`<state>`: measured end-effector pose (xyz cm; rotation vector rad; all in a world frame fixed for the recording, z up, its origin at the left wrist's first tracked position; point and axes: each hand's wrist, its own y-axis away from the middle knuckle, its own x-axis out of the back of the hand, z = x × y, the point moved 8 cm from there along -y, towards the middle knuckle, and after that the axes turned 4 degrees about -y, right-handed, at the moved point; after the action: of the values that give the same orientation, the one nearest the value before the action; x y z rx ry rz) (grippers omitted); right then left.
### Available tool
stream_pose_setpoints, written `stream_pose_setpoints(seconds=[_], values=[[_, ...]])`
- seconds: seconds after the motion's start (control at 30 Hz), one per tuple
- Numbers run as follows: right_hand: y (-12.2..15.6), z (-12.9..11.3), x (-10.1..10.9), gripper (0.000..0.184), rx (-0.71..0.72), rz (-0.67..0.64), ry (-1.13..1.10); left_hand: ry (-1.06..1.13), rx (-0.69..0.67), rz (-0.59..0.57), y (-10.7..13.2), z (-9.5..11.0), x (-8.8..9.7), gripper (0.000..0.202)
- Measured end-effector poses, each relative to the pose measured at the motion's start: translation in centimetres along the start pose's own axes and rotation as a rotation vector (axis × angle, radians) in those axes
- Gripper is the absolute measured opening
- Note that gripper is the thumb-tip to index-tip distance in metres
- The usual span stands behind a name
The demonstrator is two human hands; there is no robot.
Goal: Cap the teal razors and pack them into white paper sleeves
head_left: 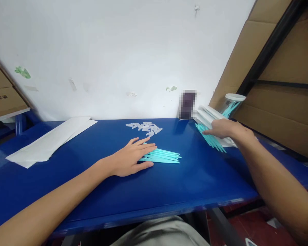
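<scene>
My left hand (133, 157) lies flat on the blue table, its fingers spread over the near ends of several thin teal plastic sticks (168, 156). The sticks fan out to the right from beneath the palm. At the right, my right hand (220, 129) is at a pile of white flat packets (207, 114), with its fingers curled and mostly hidden. What it grips cannot be made out. Another bunch of teal sticks (213, 140) lies just below and left of this hand. Behind the left hand rests a small heap of translucent plastic pieces (146, 127).
Long white paper sleeves (53, 140) lie on the table (113, 201) at the left. A clear jar with a white lid (232, 102) holds teal sticks at the back right. A blurred dark upright object (188, 105) leans by the white wall. Cardboard (284, 116) lines the right side.
</scene>
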<state>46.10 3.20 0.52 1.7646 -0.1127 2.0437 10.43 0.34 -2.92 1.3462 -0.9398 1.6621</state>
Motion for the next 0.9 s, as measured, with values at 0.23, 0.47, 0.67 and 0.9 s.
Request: stream_pose_setpoints(seconds=[0.23,0.47,0.67,0.9], values=[[0.7,-3.2,-0.9,0.037,0.006,-0.007,0.070,-0.012,0.010,0.004,0.6,-0.2,0.6,0.057],[1.0,-5.7,-1.6,0.040,0.137,0.058,0.068,0.016,-0.010,0.018,1.3,0.0,1.4,0.046],[0.3,-7.6,-1.3,0.047,0.223,0.201,0.008,0.018,-0.016,0.070,1.6,-0.1,1.7,0.053],[0.2,-7.7,-0.4,0.039,0.292,0.307,-0.081,-0.009,0.030,0.111,1.9,-0.5,2.4,0.057]])
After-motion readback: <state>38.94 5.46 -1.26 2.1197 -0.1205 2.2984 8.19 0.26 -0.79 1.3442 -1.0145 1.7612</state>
